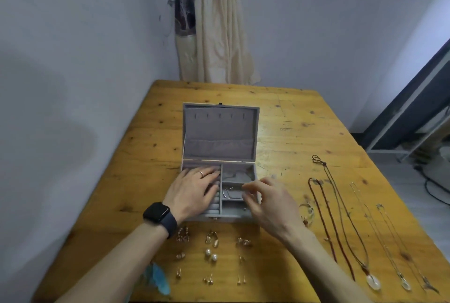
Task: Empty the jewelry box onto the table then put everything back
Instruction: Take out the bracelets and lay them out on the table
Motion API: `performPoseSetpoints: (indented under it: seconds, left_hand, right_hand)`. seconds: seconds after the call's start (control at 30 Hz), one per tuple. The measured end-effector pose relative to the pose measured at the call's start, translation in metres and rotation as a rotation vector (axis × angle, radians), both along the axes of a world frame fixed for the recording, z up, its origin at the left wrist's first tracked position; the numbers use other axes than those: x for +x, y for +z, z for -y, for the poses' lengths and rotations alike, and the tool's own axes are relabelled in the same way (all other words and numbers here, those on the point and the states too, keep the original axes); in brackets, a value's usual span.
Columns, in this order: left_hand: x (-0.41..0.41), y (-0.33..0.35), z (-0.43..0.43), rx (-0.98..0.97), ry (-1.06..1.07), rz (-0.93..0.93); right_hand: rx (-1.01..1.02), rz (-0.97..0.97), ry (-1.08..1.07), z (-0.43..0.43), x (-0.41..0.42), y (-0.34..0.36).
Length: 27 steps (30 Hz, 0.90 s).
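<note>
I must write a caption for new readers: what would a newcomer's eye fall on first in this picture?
First the grey jewelry box, open in the middle of the wooden table, with the left hand flat on its left compartments and the right hand above the right ones. Then the earrings in rows in front of the box, and the necklaces stretched out on the right.

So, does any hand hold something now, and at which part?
The left hand holds nothing; it lies flat on the jewelry box. The right hand is blurred over it, so a pinch cannot be told.
</note>
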<state>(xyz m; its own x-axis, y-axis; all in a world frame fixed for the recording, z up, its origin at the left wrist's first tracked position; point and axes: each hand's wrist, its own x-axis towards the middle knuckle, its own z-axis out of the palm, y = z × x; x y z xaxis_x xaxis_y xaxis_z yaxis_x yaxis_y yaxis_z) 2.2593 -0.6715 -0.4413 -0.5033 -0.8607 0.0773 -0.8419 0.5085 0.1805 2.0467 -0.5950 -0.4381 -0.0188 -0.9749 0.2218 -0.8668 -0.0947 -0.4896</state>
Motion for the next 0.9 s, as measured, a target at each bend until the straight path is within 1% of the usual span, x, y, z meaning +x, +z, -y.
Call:
performPoseSetpoints:
  seconds: [0.2,0.37,0.47,0.53,0.63,0.77,0.8,0.83,0.87,0.9]
  left_hand:
    - [0.002,-0.014,-0.006,-0.018,0.02,-0.037]
    - [0.002,-0.018,-0.005,-0.02,0.048,-0.083]
    - [0.002,-0.02,-0.005,-0.026,0.047,-0.087]
    - [0.002,-0.021,-0.004,-0.029,0.051,-0.081]
    - [0.002,-0.021,-0.004,-0.037,0.054,-0.082]
    - [0.002,-0.02,-0.004,-0.033,0.057,-0.099]
    - [0.002,-0.02,-0.005,-0.035,0.055,-0.099]
    - [0.002,-0.02,-0.005,-0.037,0.056,-0.1]
    - [0.002,-0.02,-0.005,-0.037,0.06,-0.104]
    - [0.002,-0.019,-0.005,-0.034,0.062,-0.111]
  right_hand:
    - [0.138,-0.154,-0.027,0.032,0.031,-0.002]
    - [0.278,-0.167,-0.017,0.05,0.043,0.005]
    - [0.374,-0.219,-0.031,0.066,0.046,0.009]
    - [0.372,-0.311,-0.029,0.072,0.051,0.011]
    - [0.337,-0.446,0.028,0.071,0.056,0.009]
    - [0.377,-0.527,0.071,0.069,0.053,0.008]
    - [0.39,-0.506,0.066,0.068,0.05,0.01]
    - [0.406,-0.428,0.056,0.066,0.046,0.013]
    - [0.412,-0.298,0.048,0.064,0.04,0.017]
    - [0.407,-0.127,0.028,0.06,0.033,0.022]
